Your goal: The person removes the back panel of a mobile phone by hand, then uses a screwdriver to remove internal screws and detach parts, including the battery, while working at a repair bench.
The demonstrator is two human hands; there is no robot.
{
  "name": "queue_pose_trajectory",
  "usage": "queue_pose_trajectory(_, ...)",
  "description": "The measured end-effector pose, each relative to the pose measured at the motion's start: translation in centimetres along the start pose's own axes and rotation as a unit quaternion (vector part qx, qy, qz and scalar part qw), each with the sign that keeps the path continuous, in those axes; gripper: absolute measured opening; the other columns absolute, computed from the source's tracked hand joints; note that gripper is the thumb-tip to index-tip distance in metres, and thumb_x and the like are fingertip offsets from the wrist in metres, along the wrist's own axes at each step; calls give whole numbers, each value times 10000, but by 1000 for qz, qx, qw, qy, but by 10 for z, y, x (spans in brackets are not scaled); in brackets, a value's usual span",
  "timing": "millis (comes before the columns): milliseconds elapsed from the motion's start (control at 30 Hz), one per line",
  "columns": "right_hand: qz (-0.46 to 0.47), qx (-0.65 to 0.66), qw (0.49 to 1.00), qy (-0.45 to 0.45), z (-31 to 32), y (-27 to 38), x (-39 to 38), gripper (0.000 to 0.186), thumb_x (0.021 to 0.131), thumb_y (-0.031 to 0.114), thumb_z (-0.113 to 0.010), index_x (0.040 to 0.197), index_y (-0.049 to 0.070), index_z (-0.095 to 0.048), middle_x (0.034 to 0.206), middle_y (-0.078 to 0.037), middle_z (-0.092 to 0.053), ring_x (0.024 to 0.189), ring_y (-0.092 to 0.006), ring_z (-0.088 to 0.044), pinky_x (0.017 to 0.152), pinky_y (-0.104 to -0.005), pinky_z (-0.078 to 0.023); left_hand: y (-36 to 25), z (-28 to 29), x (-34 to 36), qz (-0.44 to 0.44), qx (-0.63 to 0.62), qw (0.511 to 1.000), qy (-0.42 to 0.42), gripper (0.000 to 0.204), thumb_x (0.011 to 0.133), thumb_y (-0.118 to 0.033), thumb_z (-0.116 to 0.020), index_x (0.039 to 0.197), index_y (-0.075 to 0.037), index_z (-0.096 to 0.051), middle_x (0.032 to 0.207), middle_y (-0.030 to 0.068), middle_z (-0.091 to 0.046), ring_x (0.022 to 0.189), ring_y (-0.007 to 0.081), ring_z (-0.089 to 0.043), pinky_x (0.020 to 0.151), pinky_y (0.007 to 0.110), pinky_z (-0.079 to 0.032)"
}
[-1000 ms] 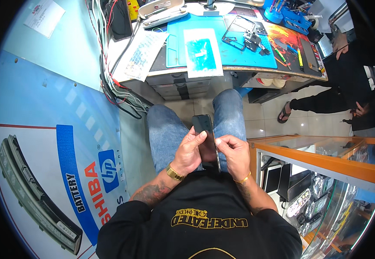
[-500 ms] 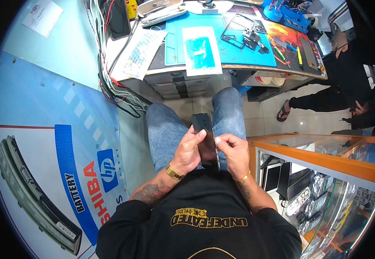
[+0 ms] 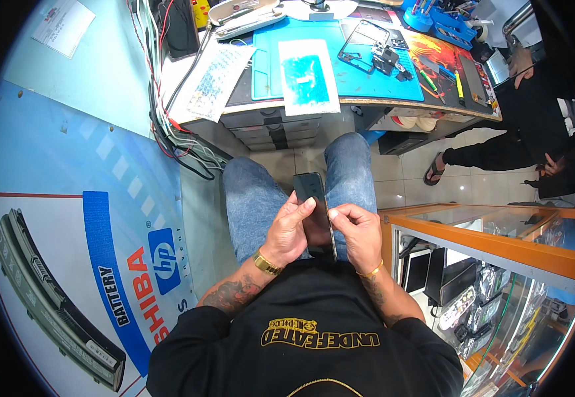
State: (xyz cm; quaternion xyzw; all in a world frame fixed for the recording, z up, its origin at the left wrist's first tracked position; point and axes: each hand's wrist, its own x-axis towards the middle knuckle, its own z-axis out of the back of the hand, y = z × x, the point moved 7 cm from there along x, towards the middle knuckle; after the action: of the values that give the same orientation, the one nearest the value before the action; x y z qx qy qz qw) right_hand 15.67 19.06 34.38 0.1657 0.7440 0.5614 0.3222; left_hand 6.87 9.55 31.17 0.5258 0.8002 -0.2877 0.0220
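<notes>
Glossy tiles (image 3: 393, 175) lie beyond hands (image 3: 289, 233) (image 3: 359, 235) on a slim, oblong phone (image 3: 318, 227).

Left hand (image 3: 286, 231): grip closed, thumb extended toward upper right, other fingers mostly hidden. Right hand (image 3: 360, 231): thumb and index pinched, remaining fingers curled. Hands near each other, not touching. Left forearm (image 3: 233, 292), tattooed, slants inward; right forearm (image 3: 393, 298) likewise. Both arms held close to the body.
</notes>
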Motion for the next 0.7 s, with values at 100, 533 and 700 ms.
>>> queue_pose_trajectory(100, -1, 0, 1000, 0, 0, 1, 0, 122, 901, 88, -687, 895, -31, -716, 761, 8, -669, 706, -25, -567, 642, -195, -468, 0, 0, 0, -1, -2, 1000, -2, 231, 946, -168, -636, 1157, -117, -555, 1040, -9, -639, 982, 105, -601, 909, 299, -471)
queue_pose_trajectory(533, -2, -12, 1000, 5, -1, 5, 1, 108, 901, 64, -675, 904, -38, -712, 779, -9, -676, 717, -40, -582, 657, -203, -478, -3, -4, -1, -7, -6, 1000, -5, 228, 958, -161, -616, 1169, -119, -543, 1043, 1, -649, 989, 117, -616, 903, 306, -486)
queue_pose_trajectory(700, 1, -6, 1000, 8, -2, 6, 2, 109, 904, 59, -670, 910, -42, -710, 784, -12, -678, 719, -45, -585, 663, -204, -480, -2, -2, 0, -8, -12, 1000, -1, 220, 954, -162, -621, 1158, -120, -548, 1046, 6, -651, 986, 119, -620, 901, 308, -492)
